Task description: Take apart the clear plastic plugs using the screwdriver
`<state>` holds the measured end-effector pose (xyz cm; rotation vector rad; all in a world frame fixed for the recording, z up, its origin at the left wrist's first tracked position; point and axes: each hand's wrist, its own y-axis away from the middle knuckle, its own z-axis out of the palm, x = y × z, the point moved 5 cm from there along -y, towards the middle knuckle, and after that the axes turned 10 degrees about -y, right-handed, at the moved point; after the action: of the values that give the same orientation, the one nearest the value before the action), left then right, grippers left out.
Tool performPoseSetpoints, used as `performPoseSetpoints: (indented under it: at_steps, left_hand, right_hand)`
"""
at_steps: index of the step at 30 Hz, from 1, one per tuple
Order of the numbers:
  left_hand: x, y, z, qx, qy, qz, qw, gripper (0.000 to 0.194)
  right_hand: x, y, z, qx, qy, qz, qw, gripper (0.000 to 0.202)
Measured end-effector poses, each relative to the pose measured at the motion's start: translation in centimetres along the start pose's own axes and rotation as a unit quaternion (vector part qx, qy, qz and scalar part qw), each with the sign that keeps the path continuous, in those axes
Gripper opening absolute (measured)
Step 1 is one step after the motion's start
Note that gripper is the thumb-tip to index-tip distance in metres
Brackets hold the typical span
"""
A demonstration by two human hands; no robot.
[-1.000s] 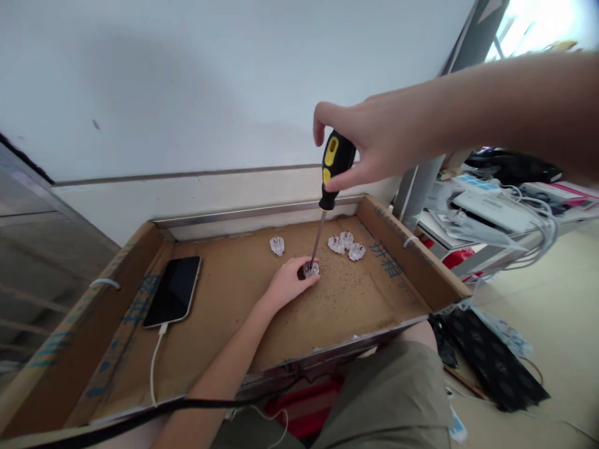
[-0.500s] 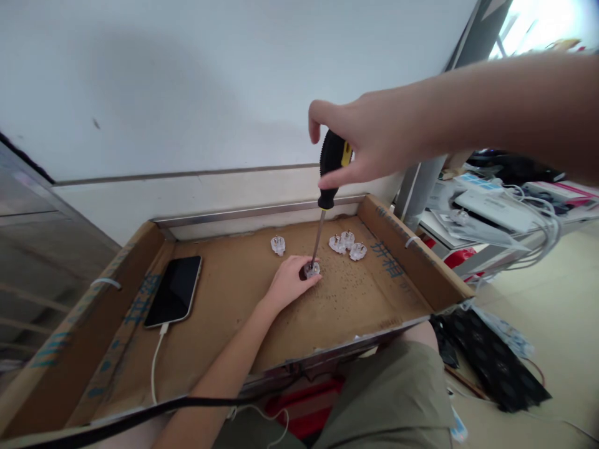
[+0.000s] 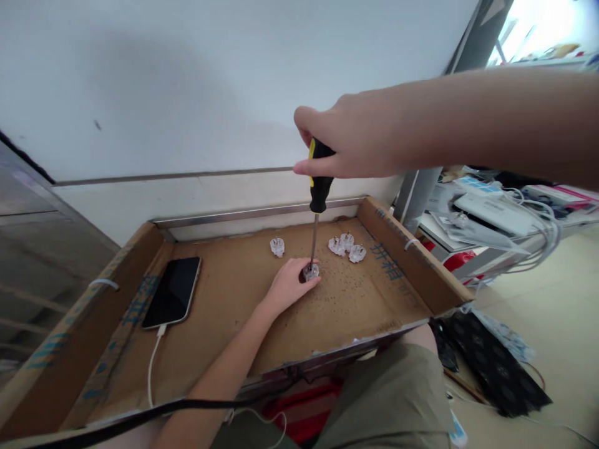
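Note:
My right hand (image 3: 353, 140) grips the black and yellow handle of a screwdriver (image 3: 317, 202) held upright, its tip set down into a small clear plastic plug part (image 3: 311, 271). That part rests on the floor of a shallow cardboard tray (image 3: 412, 262), pinned in place by the fingers of my left hand (image 3: 287, 284). Another clear plug part (image 3: 277, 246) lies alone just behind my left hand. A cluster of three more clear plug parts (image 3: 347, 245) sits to the right of the screwdriver shaft.
A black phone (image 3: 172, 291) lies at the tray's left with a white cable (image 3: 152, 368) leading off the front edge. Tiny dark specks dot the tray floor. White devices and cables (image 3: 496, 215) crowd a low shelf at right. A white wall stands behind.
My right hand has shifted left and closed more fully over the handle, which has turned. The screwdriver now stands more upright. My left hand and the plug part have stayed put.

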<state>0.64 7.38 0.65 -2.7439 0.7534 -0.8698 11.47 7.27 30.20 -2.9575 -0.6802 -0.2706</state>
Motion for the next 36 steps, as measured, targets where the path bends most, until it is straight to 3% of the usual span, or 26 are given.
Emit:
performPoseSetpoints:
  at_steps: [4,6,8,12,14,17,22,24,27,28,31,33,36]
  left_hand:
    - [-0.2,0.0,0.0,0.004,0.006,-0.011,1.000,0.044]
    - [-0.3,0.0,0.1,0.003,0.008,-0.014,1.000,0.045]
    - [-0.3,0.0,0.1,0.001,0.006,-0.014,1.000,0.045]
    - [-0.1,0.0,0.0,0.001,0.001,-0.012,1.000,0.043]
    - [0.0,0.0,-0.1,0.001,0.001,-0.012,1.000,0.042]
    - [0.1,-0.1,-0.1,-0.001,-0.001,-0.012,1.000,0.041]
    - [0.3,-0.1,-0.1,0.004,-0.021,-0.003,1.000,0.041]
    - [0.4,0.0,-0.5,0.025,-0.047,0.003,0.999,0.045]
    - [0.2,0.1,-1.2,0.063,-0.101,-0.009,0.993,0.048]
    - [0.1,0.1,-1.4,0.069,-0.118,-0.015,0.990,0.046]
    - [-0.4,-0.4,-1.8,0.078,-0.167,-0.011,0.983,0.035]
    - [-0.6,-1.1,-1.8,0.084,-0.193,0.012,0.977,0.029]
    - [-1.2,-2.4,-1.4,0.085,-0.225,0.034,0.970,0.027]
  right_hand:
    - [-0.6,0.3,0.5,-0.057,-0.013,-0.032,0.998,0.056]
    - [-0.5,0.4,0.3,-0.024,-0.012,-0.023,0.999,0.052]
    - [-0.3,0.3,0.1,0.013,-0.015,-0.023,1.000,0.062]
    - [-0.6,0.2,0.7,-0.038,-0.070,-0.081,0.994,0.057]
    - [-0.9,0.3,0.4,0.010,-0.052,-0.097,0.994,0.046]
    - [-2.0,1.1,-0.1,0.114,-0.050,-0.159,0.979,0.047]
    - [-2.2,3.9,1.5,0.112,-0.182,-0.242,0.946,0.026]
    - [-0.8,5.8,1.4,0.188,-0.190,-0.214,0.940,0.022]
    - [2.5,9.6,0.8,0.360,-0.214,-0.091,0.904,0.023]
    - [3.4,10.9,1.1,0.392,-0.228,-0.052,0.890,0.025]
    - [4.7,14.1,3.9,0.466,-0.290,0.033,0.835,0.032]
    - [3.9,15.8,7.6,0.524,-0.325,0.051,0.785,0.033]
    - [1.1,16.3,15.4,0.478,-0.365,0.103,0.793,0.028]
